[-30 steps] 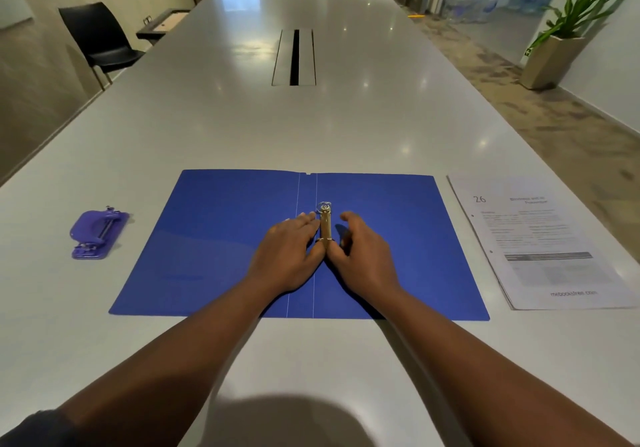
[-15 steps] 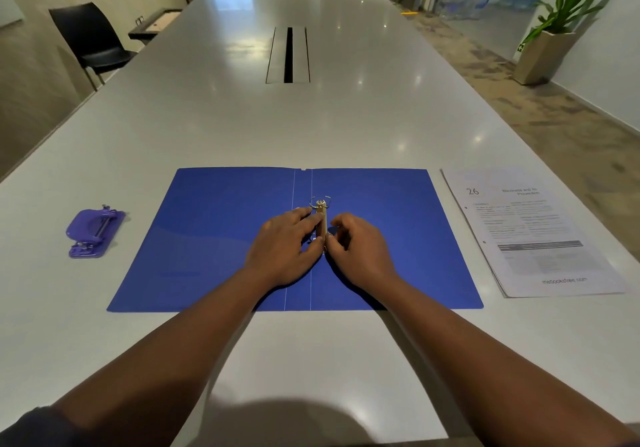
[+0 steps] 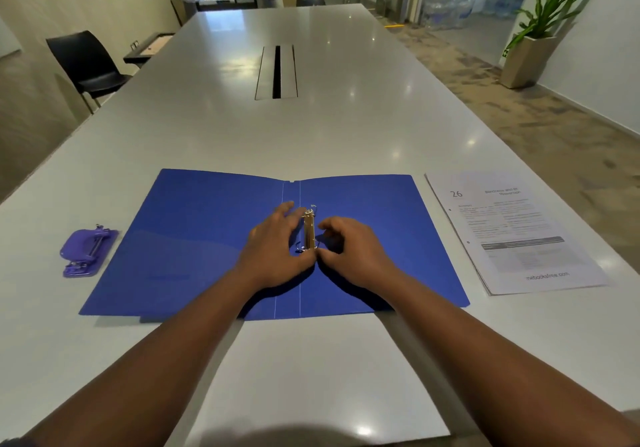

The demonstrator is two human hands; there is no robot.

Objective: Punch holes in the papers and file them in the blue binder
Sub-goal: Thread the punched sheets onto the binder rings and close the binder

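Note:
The blue binder [image 3: 194, 238] lies open and flat on the white table [image 3: 311, 135] in front of me. Its brass ring mechanism [image 3: 309, 230] runs along the spine, with wire rings at both ends. My left hand [image 3: 273, 256] rests on the left cover, its fingertips and thumb against the mechanism. My right hand [image 3: 353, 256] is curled on the other side, thumb and forefinger pinching at the mechanism's right edge. A stack of printed papers [image 3: 519, 235] lies right of the binder, with small holes along its left margin.
A purple hole punch [image 3: 86, 251] sits on the table left of the binder. A cable slot [image 3: 277, 72] is set into the table further back. A black chair [image 3: 86, 65] stands at the left edge, and a potted plant [image 3: 533, 48] on the floor at right.
My fingers have shifted along the ring mechanism and my right hand has curled. The lower wire ring now shows between my thumbs. The binder, papers and punch lie as before.

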